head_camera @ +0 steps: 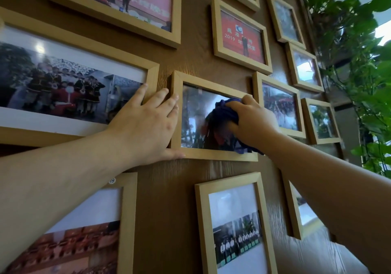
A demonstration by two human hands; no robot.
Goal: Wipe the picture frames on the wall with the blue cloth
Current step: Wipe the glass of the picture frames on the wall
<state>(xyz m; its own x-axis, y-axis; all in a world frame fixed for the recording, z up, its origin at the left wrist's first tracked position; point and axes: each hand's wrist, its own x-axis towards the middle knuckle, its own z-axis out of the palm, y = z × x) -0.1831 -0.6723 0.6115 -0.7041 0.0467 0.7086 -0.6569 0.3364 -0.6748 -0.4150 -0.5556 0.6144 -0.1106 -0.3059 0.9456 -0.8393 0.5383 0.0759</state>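
Observation:
Several light wooden picture frames hang on a dark brown wood-grain wall. The middle frame has my right hand pressing a bunched dark blue cloth against the right part of its glass. A tail of the cloth hangs below that hand, over the frame's bottom rail. My left hand lies flat with its fingers spread on this frame's left edge, thumb under the bottom left corner, fingertips reaching the large frame to the left.
More frames surround the middle one: a red photo frame above, a portrait frame below, smaller frames to the right. A leafy green climbing plant stands at the right edge, close to the outer frames.

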